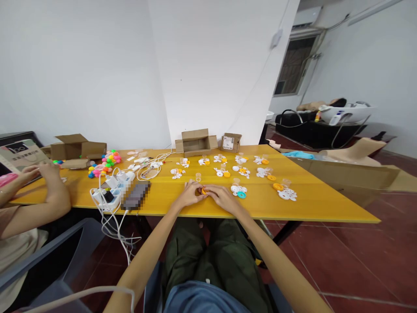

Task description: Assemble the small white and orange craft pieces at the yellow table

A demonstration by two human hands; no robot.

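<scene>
Both of my hands meet over the yellow table (163,205) near its front edge. Between their fingertips is a small round orange piece (204,191), pinched from the left by my left hand (189,194) and from the right by my right hand (224,196). Fingers cover much of the piece. Just beyond my left hand stands a small clear cup (198,177). To the right of my right hand lies a teal disc (241,195) beside several white pieces (236,189).
Several clusters of white discs (287,194), orange rings (271,178) and clear cups spread rightward. Two cardboard boxes (197,143) stand at the back. Left lie a power strip (112,195), cables, a dark blurred-out object (136,195) and colourful balls (109,163). Another person's arm (54,187) rests farther left.
</scene>
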